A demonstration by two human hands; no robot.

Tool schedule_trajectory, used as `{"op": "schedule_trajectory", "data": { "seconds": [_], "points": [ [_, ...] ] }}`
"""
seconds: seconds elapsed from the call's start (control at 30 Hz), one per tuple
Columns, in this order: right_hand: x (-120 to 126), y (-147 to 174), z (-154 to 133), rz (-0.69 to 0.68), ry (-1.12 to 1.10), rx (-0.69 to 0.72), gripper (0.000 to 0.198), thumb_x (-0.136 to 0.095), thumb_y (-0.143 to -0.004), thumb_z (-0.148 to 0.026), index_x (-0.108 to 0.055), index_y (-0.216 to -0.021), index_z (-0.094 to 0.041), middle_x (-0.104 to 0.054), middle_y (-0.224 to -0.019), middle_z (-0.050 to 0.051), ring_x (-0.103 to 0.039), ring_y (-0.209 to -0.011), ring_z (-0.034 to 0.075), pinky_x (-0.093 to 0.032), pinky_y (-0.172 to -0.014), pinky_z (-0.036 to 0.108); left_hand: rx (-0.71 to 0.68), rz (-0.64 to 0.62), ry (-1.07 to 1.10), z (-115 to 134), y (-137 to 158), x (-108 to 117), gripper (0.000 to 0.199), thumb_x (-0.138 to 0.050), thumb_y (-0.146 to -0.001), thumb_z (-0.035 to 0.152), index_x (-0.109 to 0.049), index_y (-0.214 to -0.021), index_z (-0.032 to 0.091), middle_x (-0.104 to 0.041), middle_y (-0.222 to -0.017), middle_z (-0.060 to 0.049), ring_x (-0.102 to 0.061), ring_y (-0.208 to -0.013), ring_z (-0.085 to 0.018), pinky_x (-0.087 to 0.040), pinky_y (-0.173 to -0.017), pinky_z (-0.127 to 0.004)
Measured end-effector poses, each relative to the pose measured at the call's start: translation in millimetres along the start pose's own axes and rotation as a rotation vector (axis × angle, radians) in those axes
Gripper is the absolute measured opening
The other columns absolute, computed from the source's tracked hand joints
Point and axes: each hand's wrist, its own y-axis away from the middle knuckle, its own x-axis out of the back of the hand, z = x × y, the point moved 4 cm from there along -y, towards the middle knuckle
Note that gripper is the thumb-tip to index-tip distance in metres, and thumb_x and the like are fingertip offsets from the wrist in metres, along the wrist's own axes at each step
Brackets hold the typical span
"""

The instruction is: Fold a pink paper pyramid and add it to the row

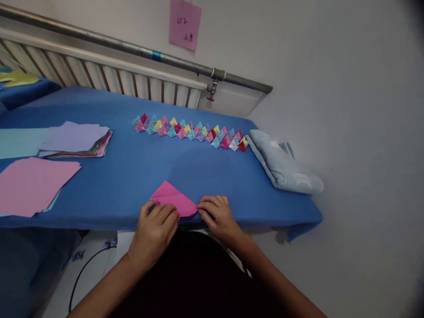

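A bright pink sheet of folding paper (177,197), folded into a rough triangle, lies near the front edge of the blue-covered table. The fingers of my left hand (154,229) are bent over its near left part and hold it against the cloth. At the paper's right corner, my right hand (220,218) pinches the tip between thumb and fingers. Farther back stand two long rows of small folded paper pieces (190,131) in pink, teal, yellow, purple and red.
To the left lie a stack of pink sheets (35,183) and a pile topped with purple paper (74,136). A folded light-blue blanket (281,163) rests at the table's right end, by the wall. Behind the table run a radiator (109,76) and a pipe (129,48).
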Motion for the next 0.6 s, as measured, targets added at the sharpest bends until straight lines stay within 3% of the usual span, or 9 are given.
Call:
{"op": "schedule_trajectory", "data": {
  "seconds": [0.27, 0.6],
  "points": [
    [-1.5, -5.8, 6.4, 0.01, -0.132, -0.1, 0.009, -0.058, -0.086, -0.019, -0.066, -0.084, -0.022, -0.066, -0.099, 0.003, -0.058, -0.095, 0.018, -0.034, -0.086, 0.036, 0.155, -0.075, 0.025, -0.2, -1.0, -5.5, 0.013, -0.05, -0.09, 0.016, -0.063, -0.091, 0.018, -0.069, -0.098, -0.004, -0.062, -0.09, -0.019, -0.036, -0.094, -0.043],
    [-0.1, -10.4, 10.0, -0.031, -0.161, -0.184, 0.008, -0.059, -0.085, -0.023, -0.061, -0.078, -0.022, -0.066, -0.103, 0.003, -0.057, -0.098, 0.02, -0.035, -0.086, 0.037, 0.36, -0.156, 0.043, -12.8, -2.3, -12.4, 0.02, -0.05, -0.091, 0.033, -0.062, -0.083, 0.02, -0.065, -0.102, -0.008, -0.058, -0.095, -0.025, -0.04, -0.081, -0.041]
  ]
}}
